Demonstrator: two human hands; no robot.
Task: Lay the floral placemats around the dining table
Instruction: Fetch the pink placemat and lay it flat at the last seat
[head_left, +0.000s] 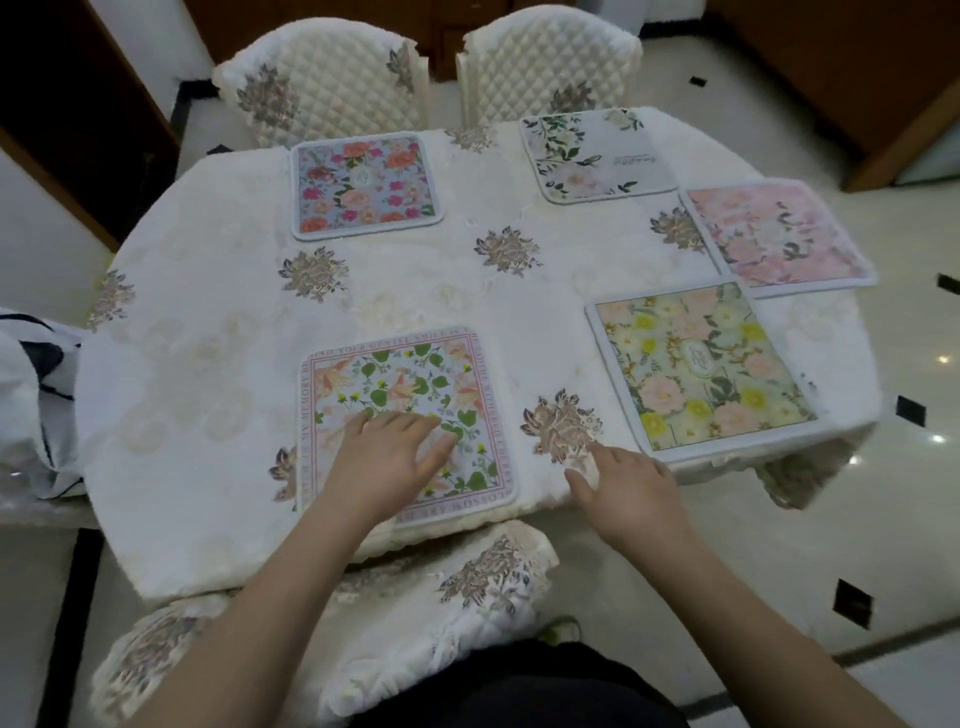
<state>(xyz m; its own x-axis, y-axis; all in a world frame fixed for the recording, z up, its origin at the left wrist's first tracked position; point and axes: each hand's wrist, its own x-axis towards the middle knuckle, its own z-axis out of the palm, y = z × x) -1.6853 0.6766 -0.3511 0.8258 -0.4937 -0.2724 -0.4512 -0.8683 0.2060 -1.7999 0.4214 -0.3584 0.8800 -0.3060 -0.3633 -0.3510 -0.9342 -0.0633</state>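
Five square floral placemats lie flat on the oval surface (208, 364), which is draped in a cream embroidered cloth. The landmark is the near placemat with green leaves, peach lilies and a lettered pink border (405, 410), set at the surface's near edge in front of the person.

The left hand (384, 457) rests on this placemat's lower middle, fingers straight and together, palm down; the grip is flat, pinching nothing. Judged purpose: pressing the mat flat or squaring it to the edge.

The right hand (623, 483) lies on the cloth just right of the landmark, beside a brown embroidered flower motif (561, 423). Fingers are extended and relaxed, holding nothing, probably steadying the cloth.

Right of the landmark sits the yellow-and-pink rose placemat (696, 369). Beyond that, further right, is the pale pink blossom placemat (779, 234). Far across from the landmark lie the blue placemat with red and orange roses (363, 184) and the white placemat with green sprigs (592, 153), each before a quilted cream chair (322, 78).

All mats have grey bound edges and rounded corners. The left end of the surface bears no mat.
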